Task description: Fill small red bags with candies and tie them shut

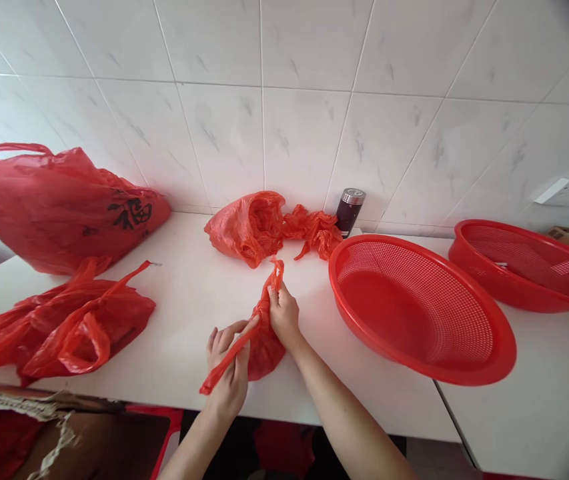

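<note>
A filled red plastic bag rests on the white table close to its front edge, its top gathered between my hands. My left hand grips the bag's left side, and one twisted handle runs down across the fingers. On the opposite side, my right hand has its thumb and fingers closed on the gathered plastic, with the other handle sticking up above them. What the bag contains is hidden. Just behind it lies a crumpled red bag with its mouth open.
Loose red plastic bags and a dark thermos stand by the tiled wall. At right are a red colander and a second colander. To the left sit a large red bag and a smaller one. A cardboard box is below.
</note>
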Demonstrator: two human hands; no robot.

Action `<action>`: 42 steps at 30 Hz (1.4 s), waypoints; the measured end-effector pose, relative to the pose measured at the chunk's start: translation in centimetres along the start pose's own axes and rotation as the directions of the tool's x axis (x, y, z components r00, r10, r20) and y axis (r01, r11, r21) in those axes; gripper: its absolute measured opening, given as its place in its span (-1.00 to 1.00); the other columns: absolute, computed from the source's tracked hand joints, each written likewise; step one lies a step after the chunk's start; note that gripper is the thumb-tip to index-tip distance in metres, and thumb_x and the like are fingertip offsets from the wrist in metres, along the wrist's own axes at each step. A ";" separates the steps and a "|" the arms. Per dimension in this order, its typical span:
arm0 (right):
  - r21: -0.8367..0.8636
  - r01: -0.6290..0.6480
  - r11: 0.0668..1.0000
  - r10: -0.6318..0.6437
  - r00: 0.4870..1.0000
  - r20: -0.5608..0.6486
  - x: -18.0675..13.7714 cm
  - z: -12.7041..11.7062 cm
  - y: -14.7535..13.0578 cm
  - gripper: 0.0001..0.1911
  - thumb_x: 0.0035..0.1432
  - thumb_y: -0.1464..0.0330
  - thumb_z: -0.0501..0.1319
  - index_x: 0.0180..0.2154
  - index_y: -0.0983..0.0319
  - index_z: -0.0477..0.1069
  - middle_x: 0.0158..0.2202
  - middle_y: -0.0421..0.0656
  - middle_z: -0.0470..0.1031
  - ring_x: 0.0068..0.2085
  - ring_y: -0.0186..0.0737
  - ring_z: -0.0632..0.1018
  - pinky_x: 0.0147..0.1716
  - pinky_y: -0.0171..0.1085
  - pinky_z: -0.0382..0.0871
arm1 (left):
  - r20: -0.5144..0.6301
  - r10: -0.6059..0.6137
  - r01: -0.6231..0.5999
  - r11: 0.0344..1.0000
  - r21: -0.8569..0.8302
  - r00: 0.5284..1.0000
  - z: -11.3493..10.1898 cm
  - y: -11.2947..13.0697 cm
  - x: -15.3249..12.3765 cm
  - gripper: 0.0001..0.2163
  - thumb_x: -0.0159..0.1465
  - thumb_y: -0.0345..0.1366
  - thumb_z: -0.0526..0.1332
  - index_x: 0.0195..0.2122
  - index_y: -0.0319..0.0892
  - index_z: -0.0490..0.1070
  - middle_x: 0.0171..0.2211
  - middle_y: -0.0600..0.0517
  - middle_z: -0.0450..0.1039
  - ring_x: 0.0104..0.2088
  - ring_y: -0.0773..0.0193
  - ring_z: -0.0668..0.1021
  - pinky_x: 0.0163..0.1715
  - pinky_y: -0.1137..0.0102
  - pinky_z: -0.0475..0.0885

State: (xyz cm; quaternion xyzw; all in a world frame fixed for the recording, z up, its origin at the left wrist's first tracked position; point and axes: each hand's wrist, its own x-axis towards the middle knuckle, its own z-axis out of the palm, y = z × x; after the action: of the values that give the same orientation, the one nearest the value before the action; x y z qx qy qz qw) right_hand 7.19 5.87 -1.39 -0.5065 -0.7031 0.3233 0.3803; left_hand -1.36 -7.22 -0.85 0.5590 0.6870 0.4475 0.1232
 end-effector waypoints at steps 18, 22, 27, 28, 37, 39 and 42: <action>0.090 0.166 0.982 -0.170 0.985 0.035 0.5 -2.0 1.7 -0.60 0.31 0.19 -0.12 -0.14 0.17 0.43 -0.47 -0.15 0.41 -0.42 -0.18 0.42 -0.32 -0.28 0.26 | -0.001 -0.363 0.320 0.824 -0.468 0.932 -2.0 -1.0 1.7 -0.47 0.35 -0.01 -0.03 0.22 -0.22 0.29 -0.21 -0.09 0.59 -0.07 0.06 0.56 0.02 0.17 0.42; 0.228 0.118 0.967 -0.126 0.992 0.024 0.1 -2.0 1.6 -0.60 0.33 0.11 -0.13 -0.32 0.18 0.34 -0.54 -0.21 0.29 -0.49 -0.24 0.33 -0.45 -0.29 0.23 | -0.361 -0.306 0.151 0.905 -0.398 0.881 -4.8 -0.7 2.9 -0.50 0.34 -0.11 0.05 0.28 -0.09 0.14 -0.03 -0.10 0.46 -0.02 0.12 0.51 0.09 0.13 0.35; 0.370 0.072 0.926 -0.110 0.990 0.083 -0.3 -1.7 1.4 -0.61 0.30 0.10 -0.04 -0.52 0.14 0.09 -0.61 -0.29 0.09 -0.57 -0.32 0.19 -0.58 -0.32 0.11 | -0.441 0.203 -0.239 0.971 -0.026 0.874 -6.6 4.1 2.3 -0.72 0.30 -0.39 0.06 0.00 -0.03 0.40 0.03 -0.01 0.38 0.12 0.12 0.38 0.19 0.13 0.22; 0.389 0.065 0.919 -0.107 0.990 0.088 -0.4 -1.8 1.4 -0.61 0.29 0.11 -0.03 -0.53 0.14 0.06 -0.62 -0.30 0.07 -0.58 -0.33 0.17 -0.59 -0.32 0.09 | -0.416 0.235 -0.277 0.960 -0.043 0.879 -6.6 5.2 2.1 -0.73 0.30 -0.43 0.05 -0.07 -0.03 0.43 0.00 0.00 0.40 0.11 0.12 0.39 0.18 0.13 0.23; 0.499 0.077 0.863 -0.137 0.987 0.085 -1.0 -2.6 0.5 -0.62 0.29 0.11 -0.02 -0.50 0.17 0.21 -0.60 -0.28 0.19 -0.56 -0.32 0.23 -0.56 -0.32 0.14 | 0.126 0.080 -0.116 0.943 0.312 0.989 -3.5 5.3 3.5 -0.76 0.29 -0.24 0.14 -0.02 -0.03 0.38 -0.08 0.00 0.54 -0.05 0.11 0.53 0.16 0.03 0.19; 0.507 0.089 0.857 -0.148 0.986 0.076 -1.1 -2.5 0.4 -0.60 0.29 0.10 -0.02 -0.51 0.17 0.21 -0.60 -0.28 0.20 -0.56 -0.32 0.25 -0.55 -0.31 0.15 | 0.226 -0.010 -0.077 0.925 0.373 0.974 -3.4 4.6 4.3 -0.82 0.29 -0.21 0.13 -0.12 -0.03 0.44 -0.25 0.07 0.59 -0.20 0.17 0.58 0.13 0.08 0.23; 0.515 0.096 0.852 -0.144 0.988 0.053 -1.2 -2.5 0.3 -0.60 0.30 0.09 -0.03 -0.47 0.18 0.26 -0.57 -0.25 0.30 -0.52 -0.29 0.33 -0.51 -0.31 0.21 | 0.208 -0.053 -0.038 0.911 0.411 0.977 -5.4 4.5 5.5 -0.81 0.28 -0.15 0.12 -0.20 -0.02 0.47 -0.36 0.10 0.59 -0.31 0.19 0.58 -0.12 0.26 0.38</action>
State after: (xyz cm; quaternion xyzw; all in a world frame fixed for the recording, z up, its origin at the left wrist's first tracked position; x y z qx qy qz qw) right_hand 9.70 4.98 -0.67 -0.3279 -0.6389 0.4957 0.4885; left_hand -3.86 -5.07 7.42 0.6147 0.7508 0.2290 0.0772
